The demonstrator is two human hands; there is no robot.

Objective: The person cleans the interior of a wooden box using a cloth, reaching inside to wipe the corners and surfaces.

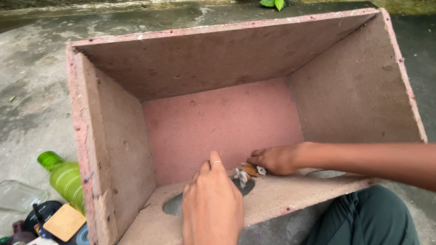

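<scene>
A large open box (113,149) of reddish-brown board lies on its side on a concrete floor, its open face toward me. The near panel has round holes cut in it. My left hand (212,204) rests on that near panel, fingers reaching over the edge of a hole; a ring sits on one finger. My right hand (274,159) reaches in from the right and pinches a small bundle of orange and white wires (248,171) at the hole's rim. My green trouser leg (363,218) shows below the panel.
A green plastic bottle (63,177) lies left of the box. Beside it are a clear container (18,196), a tan square pad (65,221) and dark small items. A green leaf (273,3) shows at the top edge.
</scene>
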